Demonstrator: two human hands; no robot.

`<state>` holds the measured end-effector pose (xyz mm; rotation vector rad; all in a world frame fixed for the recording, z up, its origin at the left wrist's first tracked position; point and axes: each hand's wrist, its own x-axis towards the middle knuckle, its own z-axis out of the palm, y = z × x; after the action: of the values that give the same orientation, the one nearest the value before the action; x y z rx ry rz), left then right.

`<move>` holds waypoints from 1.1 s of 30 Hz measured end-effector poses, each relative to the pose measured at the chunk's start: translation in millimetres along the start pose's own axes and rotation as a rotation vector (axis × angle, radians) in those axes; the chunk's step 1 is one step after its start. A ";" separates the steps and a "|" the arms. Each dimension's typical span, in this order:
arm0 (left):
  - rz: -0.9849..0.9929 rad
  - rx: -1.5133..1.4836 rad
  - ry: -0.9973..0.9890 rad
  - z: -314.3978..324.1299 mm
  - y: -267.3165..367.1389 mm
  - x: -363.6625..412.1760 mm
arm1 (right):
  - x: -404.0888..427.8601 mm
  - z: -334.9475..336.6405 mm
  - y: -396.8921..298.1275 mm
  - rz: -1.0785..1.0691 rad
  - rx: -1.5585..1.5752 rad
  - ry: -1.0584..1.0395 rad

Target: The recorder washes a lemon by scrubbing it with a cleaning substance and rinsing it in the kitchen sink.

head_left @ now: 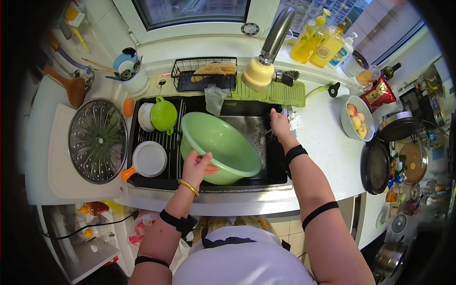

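A large light-green plastic basin (228, 142) is tilted in the black sink (274, 171), its opening towards the right. My left hand (201, 165) grips the basin's near-left rim, thumb inside and fingers beneath. My right hand (279, 123) is apart from the basin, above the sink's right edge; its fingers are curled with the thumb up, and whether it holds anything cannot be told. The faucet (262, 69) with a cream-coloured head rises behind the sink. Left of the basin, a bright green bowl with handles (164, 114), a white bowl (145, 117) and a small pan with an orange handle (149, 159) rest on a black rack.
A perforated metal steamer plate (98, 140) leans at left beside a carrot (128, 107). Behind the sink are a wire basket (178, 73) holding a loofah and a green mat (285, 93). At right stand a bowl of fruit (347, 123) and dark pans (377, 167).
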<state>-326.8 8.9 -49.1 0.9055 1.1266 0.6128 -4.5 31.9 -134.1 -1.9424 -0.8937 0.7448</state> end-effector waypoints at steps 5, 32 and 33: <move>0.022 -0.003 0.146 9.5 -1.5 -6.9 | 7.1 8.5 -28.2 -0.015 -0.126 0.010; -0.036 -0.273 0.145 82.4 78.7 19.8 | -36.6 -89.1 -82.1 -0.200 0.083 -1.163; -0.010 -0.305 0.179 77.2 77.8 19.9 | -37.4 -92.2 -86.7 -0.199 0.151 -1.086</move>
<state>-245.5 42.1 19.6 0.5913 1.1566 0.8449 18.8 -6.3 -9.9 -1.1955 -1.5550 1.7298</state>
